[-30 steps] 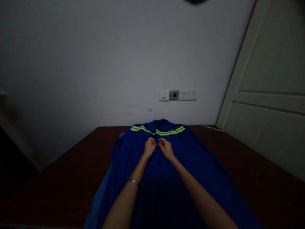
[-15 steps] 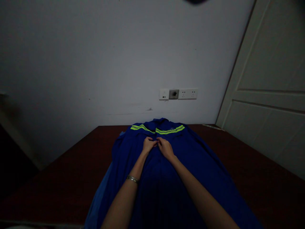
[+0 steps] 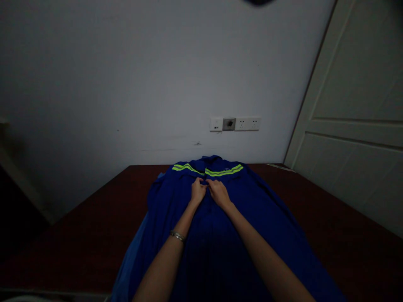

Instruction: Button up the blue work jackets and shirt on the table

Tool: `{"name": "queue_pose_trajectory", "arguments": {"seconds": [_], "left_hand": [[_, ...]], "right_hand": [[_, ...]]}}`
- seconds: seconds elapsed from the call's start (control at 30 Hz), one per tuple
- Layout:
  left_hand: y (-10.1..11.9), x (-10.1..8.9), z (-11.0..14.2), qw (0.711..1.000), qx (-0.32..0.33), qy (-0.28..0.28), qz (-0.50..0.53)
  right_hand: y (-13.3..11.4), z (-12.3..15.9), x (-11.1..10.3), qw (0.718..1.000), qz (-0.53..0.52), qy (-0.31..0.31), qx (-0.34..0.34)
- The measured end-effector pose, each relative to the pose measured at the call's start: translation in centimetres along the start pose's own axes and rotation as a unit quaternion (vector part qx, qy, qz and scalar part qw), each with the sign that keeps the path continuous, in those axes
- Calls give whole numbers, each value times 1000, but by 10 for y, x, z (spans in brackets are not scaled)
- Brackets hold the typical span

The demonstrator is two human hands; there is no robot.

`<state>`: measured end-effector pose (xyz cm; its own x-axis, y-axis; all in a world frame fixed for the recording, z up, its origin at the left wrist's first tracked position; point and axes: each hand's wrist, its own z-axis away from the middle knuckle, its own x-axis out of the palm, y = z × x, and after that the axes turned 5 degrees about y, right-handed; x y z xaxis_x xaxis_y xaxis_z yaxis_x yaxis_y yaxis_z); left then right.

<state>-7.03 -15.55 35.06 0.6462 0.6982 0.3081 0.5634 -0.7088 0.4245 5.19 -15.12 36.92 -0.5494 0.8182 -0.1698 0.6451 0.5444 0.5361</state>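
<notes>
A blue work jacket (image 3: 264, 214) with yellow-green reflective stripes across the chest lies front up, its collar toward the wall. My left hand (image 3: 198, 191) pinches the jacket's front edge just below the stripe. Close beside it, my right hand (image 3: 218, 193) is closed on the other side of the same front opening. The fingertips of both hands nearly meet at the middle; whether a button is between them is too small and dark to tell. A lighter blue cloth (image 3: 130, 260) shows from under the jacket's left side.
The jacket rests on a dark red-brown tabletop (image 3: 103, 214) that runs up to a pale wall (image 3: 141, 84). Wall sockets (image 3: 247, 124) sit above the table's back edge. A white panelled door (image 3: 355, 126) stands at the right. The light is dim.
My left hand has shifted slightly right and up, and its fingers have turned at the front edge. My right fingers have moved a little. The jacket lies as before.
</notes>
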Motion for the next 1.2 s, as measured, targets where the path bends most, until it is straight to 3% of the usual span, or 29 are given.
{"name": "queue_pose_trajectory", "arguments": {"seconds": [0.13,0.5,0.63,0.77,0.87,1.03,1.2], "left_hand": [[0,0,1,999,48,2,-21],[-9,-1,-3,999,42,-5,6],[-9,-2,-2,998,50,-18,19],[-9,-3,-1,998,58,-34,16],[-11,-2,-1,997,59,-38,15],[-14,-1,0,994,91,-48,24],[-15,-3,2,987,146,-62,26]], "right_hand": [[-1,0,-1,1000,-3,22,1],[7,-1,8,983,-145,80,74],[12,-3,19,951,-240,104,165],[17,-10,31,882,-352,79,303],[22,-15,40,840,-373,66,387],[36,-21,48,824,-371,65,424],[48,-24,50,822,-414,63,385]]}}
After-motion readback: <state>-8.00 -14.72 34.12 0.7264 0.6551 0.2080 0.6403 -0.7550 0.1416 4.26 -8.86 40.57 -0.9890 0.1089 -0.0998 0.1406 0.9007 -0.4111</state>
